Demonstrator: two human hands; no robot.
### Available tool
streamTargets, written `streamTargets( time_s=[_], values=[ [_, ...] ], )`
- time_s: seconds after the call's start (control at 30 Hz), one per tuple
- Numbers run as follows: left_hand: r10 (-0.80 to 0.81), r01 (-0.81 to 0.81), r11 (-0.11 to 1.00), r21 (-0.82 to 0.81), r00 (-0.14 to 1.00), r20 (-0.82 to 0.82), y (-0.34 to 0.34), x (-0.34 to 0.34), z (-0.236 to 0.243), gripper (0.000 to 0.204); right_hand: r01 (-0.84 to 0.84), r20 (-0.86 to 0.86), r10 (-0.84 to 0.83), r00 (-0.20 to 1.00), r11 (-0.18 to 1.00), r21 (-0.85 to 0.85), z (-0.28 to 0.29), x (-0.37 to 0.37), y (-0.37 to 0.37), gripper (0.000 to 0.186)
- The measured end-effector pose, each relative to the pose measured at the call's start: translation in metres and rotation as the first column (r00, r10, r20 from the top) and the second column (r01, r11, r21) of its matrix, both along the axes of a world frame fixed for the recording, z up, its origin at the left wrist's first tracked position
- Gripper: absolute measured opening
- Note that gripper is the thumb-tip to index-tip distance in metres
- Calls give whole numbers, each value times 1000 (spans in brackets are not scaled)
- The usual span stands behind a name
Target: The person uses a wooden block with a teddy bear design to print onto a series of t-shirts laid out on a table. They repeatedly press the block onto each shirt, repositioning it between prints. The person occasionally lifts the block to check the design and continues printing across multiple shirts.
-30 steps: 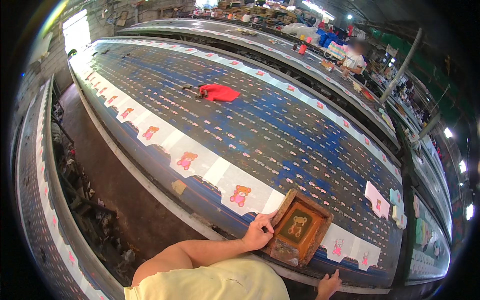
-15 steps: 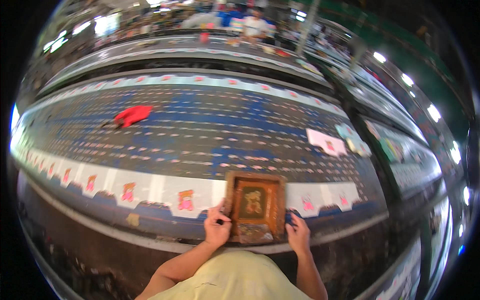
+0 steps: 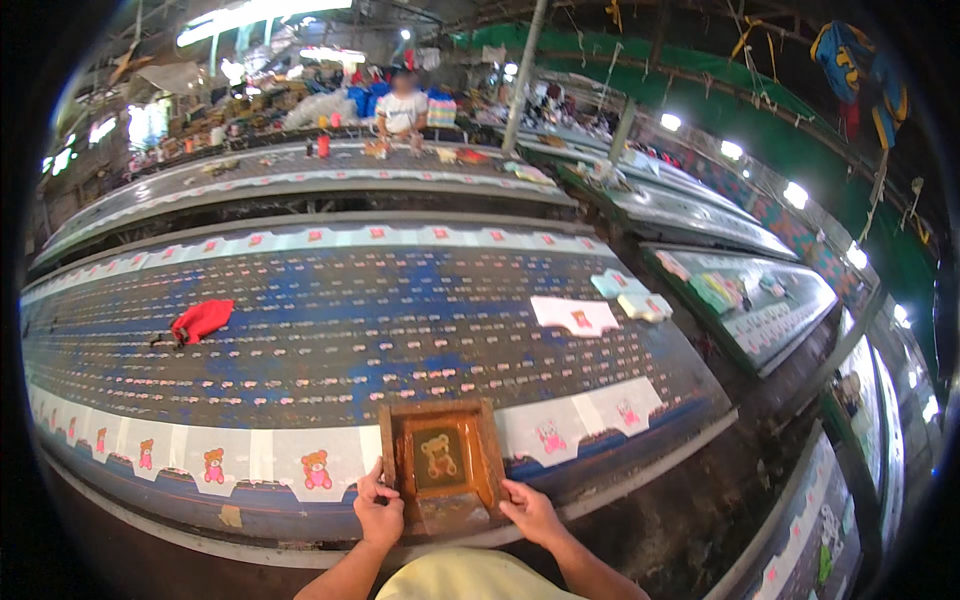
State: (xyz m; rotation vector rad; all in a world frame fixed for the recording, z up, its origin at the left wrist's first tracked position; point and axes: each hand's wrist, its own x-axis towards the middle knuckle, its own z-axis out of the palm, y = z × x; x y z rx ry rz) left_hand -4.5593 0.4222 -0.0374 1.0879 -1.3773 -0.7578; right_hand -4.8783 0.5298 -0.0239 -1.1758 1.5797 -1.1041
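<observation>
A wooden printing screen frame (image 3: 438, 461) with a teddy bear stencil lies over a strip of white fabric pieces (image 3: 258, 452) along the table's near edge. My left hand (image 3: 379, 510) is closed on the frame's left side, my right hand (image 3: 529, 513) on its right side near the lower corner. Left of the frame the pieces carry pink-and-brown bears (image 3: 316, 470); right of it they show paler pink prints (image 3: 551, 434). The fabric under the frame is hidden.
A red cloth (image 3: 205, 322) and stacked white and mint pieces (image 3: 575, 315) rest on the long table (image 3: 270, 360). More printing tables (image 3: 736, 315) stand behind and rightward. A person (image 3: 402, 115) is at the far table. A metal post (image 3: 522, 85) rises behind.
The view has swung toward the table's far side and the right, bringing the frame to centre. My right hand has moved up from the table edge onto the frame's right side.
</observation>
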Motion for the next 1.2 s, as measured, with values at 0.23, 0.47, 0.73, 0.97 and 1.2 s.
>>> streamTargets(
  time_s=[0.23, 0.47, 0.73, 0.97, 1.2],
  values=[
    [34, -37, 997, -70, 998, -54, 4, -20, -2, 22, -58, -69, 49, 996, 989, -135, -3, -26, -1, 53],
    [94, -106, 994, -22, 946, -310, 9, -85, 14, 17, -127, 109, 165, 980, 947, -295, 28, -103, -22, 47],
    [112, -69, 988, 134, 933, -343, 31, -139, 31, 27, -199, 210, 267, 940, 935, -294, 26, -171, -20, 42],
    [123, -126, 992, 19, 911, -395, 47, -198, 22, 31, -235, 275, 323, 906, 921, -310, 25, -221, -23, 40],
    [262, -197, 962, 190, 866, -426, 59, -204, 23, 29, -302, 243, 378, 893, 905, -298, 29, -231, -39, 41]
  ],
)
